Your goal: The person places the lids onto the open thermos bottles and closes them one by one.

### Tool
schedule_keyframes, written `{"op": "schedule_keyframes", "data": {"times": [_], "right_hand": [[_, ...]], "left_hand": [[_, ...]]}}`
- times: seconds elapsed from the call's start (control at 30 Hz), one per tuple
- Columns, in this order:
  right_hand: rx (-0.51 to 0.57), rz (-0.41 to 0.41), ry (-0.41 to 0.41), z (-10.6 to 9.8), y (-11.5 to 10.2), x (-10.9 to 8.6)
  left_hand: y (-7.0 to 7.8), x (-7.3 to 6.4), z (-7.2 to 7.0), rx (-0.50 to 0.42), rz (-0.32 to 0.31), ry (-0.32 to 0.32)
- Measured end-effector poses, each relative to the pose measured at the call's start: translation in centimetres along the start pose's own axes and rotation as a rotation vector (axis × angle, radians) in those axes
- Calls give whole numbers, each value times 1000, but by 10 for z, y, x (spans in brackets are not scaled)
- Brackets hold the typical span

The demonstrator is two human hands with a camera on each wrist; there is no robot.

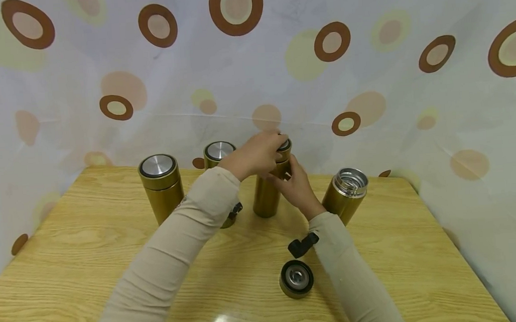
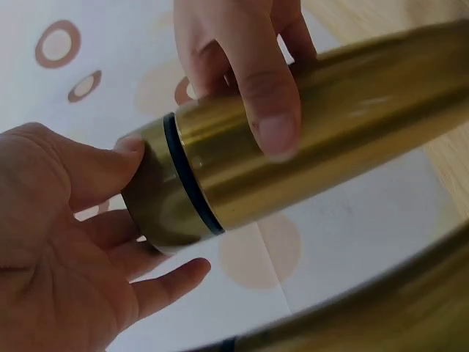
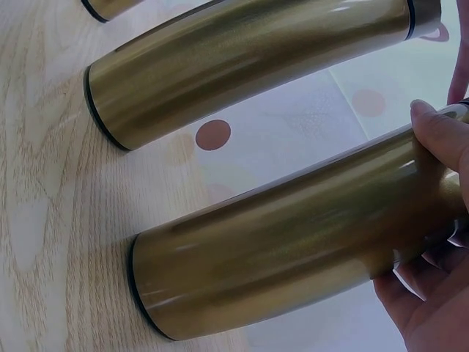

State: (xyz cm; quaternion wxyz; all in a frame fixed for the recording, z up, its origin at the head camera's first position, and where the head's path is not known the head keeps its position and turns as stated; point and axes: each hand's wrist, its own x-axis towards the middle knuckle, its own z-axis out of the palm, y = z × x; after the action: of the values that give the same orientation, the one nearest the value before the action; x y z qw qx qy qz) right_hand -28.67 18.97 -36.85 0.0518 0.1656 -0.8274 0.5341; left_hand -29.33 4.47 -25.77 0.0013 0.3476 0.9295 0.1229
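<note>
A gold thermos bottle point(image 1: 266, 200) stands on the table between both hands. My left hand point(image 1: 257, 155) holds its gold lid point(image 2: 157, 191) from above, thumb on one side and fingers on the other. Just below the lid, my right hand point(image 1: 299, 188) grips the upper body, its thumb point(image 2: 275, 117) lying along the side in the left wrist view. A dark ring runs between lid and body. To the right is a second gold thermos point(image 1: 343, 205) with its steel mouth uncovered. A loose lid point(image 1: 296, 279) lies nearer the front, inner side up.
Two more lidded gold thermoses stand to the left: one point(image 1: 163, 190) at the far left, the other point(image 1: 219, 151) partly hidden behind the left forearm. The wooden table point(image 1: 80, 253) backs onto a patterned sheet point(image 1: 180, 81). A black wrist mount point(image 1: 303, 245) sticks out from the right sleeve.
</note>
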Motion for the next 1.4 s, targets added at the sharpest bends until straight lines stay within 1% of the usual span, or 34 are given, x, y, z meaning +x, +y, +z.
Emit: {"op": "schedule_keyframes", "data": {"times": [0.07, 0.17, 0.33, 0.4, 0.43, 0.53, 0.67, 0.73, 0.8, 0.87, 0.97, 1.07, 1.17, 1.23, 1.4], "right_hand": [[7, -8, 6, 0, 6, 2], [7, -27, 13, -1, 8, 2], [2, -36, 22, 0, 9, 2], [2, -35, 23, 1, 9, 2], [4, -37, 21, 2, 9, 2], [-1, -41, 15, 3, 8, 2], [3, -42, 21, 4, 8, 1], [10, -40, 28, 4, 8, 2], [6, -37, 37, 5, 9, 2], [-5, -37, 41, 6, 9, 3], [-14, -43, 48, 6, 9, 3], [-15, -55, 47, 5, 9, 4], [-21, -55, 46, 4, 8, 4], [-27, -45, 44, 3, 7, 3], [-26, -14, 32, 2, 8, 2]], "left_hand": [[-2, 0, -2, 0, 1, -43], [-5, 1, -4, -12, 3, -71], [-5, 0, -5, -29, 2, -78], [-4, -1, -5, -24, -6, -74], [-3, -3, -5, -14, -12, -62], [2, -7, -2, 28, -55, 9], [12, -10, 7, 106, -159, 169], [15, -9, 13, 160, -214, 250], [17, -8, 19, 212, -262, 319], [17, -6, 24, 265, -290, 366], [16, -5, 28, 299, -290, 415], [14, -4, 27, 269, -266, 438], [11, -4, 24, 198, -232, 427], [9, -4, 22, 153, -204, 401], [2, -6, 14, 6, -148, 315]]}}
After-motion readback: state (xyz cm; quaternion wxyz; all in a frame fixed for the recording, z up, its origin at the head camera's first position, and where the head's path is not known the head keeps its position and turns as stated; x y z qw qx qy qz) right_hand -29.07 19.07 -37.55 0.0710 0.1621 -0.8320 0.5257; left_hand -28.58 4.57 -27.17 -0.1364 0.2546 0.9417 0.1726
